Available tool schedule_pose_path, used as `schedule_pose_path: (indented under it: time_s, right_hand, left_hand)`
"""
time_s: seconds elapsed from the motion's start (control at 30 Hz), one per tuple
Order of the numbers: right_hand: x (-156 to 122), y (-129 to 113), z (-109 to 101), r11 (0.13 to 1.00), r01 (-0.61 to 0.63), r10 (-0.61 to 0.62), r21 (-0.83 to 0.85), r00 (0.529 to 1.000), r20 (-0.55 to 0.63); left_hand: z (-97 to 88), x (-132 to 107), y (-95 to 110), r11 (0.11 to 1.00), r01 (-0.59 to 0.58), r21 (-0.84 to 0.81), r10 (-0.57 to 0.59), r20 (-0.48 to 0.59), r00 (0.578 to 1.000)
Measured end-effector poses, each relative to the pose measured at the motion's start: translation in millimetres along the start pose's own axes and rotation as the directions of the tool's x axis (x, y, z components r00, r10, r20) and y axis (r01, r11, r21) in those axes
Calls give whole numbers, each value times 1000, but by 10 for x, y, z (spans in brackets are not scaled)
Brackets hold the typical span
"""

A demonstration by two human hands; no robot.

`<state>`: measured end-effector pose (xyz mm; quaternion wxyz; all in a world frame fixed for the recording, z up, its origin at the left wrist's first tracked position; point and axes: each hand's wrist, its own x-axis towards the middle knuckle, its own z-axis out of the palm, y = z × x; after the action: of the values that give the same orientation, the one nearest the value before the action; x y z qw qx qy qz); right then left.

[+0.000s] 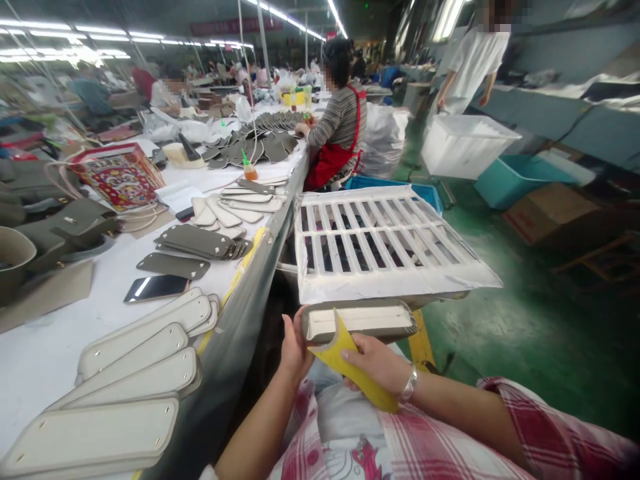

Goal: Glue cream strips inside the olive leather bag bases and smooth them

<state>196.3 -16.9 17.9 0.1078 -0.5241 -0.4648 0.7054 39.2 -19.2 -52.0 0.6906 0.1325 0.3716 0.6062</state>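
Observation:
My left hand (295,348) grips the left end of a grey bag piece with a cream inside (370,319), its fingers mostly hidden behind it. The piece is held above my lap, cream opening toward me. My right hand (380,367) is closed around a yellow sheet with a curved, notched end (333,351). One pointed corner of the sheet overlaps the front of the bag piece; I cannot tell whether they touch. The sheet's lower end hangs below my right hand, toward my shirt.
A white slatted rack (400,287) stands just ahead. Left, the long table (115,273) bears stacked cream panels (130,380), grey panels (195,241), a phone (156,288) and a glue bottle (250,172). A co-worker in a red apron (340,127) sits beyond; another person (473,67) stands near white and teal bins.

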Motion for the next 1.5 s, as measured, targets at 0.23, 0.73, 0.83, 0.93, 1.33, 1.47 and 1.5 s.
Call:
schedule_pose_path:
  time_s: [0.23,0.73,0.83,0.93,1.33,1.47,1.5]
  right_hand:
    - [37,63,-37,820,150,-243,-552,965,-98]
    - [71,74,-76,965,193,-207,-178,976,-65]
    - [152,133,98,990,138,-133,34,985,-110]
    - [194,208,314,987,48,-36,151,996,-86]
    - [342,178,558,889,-143,71,435,982,176]
    - [424,194,549,871,-179,73,458,968,240]
    - [435,194,538,866,-187,78,464,967,244]
  left_hand:
    - [-151,-118,345,944,239,226,-261,69,963]
    - [91,-81,373,981,193,8,-192,128,973]
    - [44,-76,331,988,152,-9,-149,148,978]
    - [-38,-58,291,993,114,14,-115,139,984]
    - [-157,-51,169,992,42,-122,-24,142,990]
    - [-115,-9,184,999,13,-31,-10,95,995]
    - [-106,6,195,1000,10,15,-11,77,997]
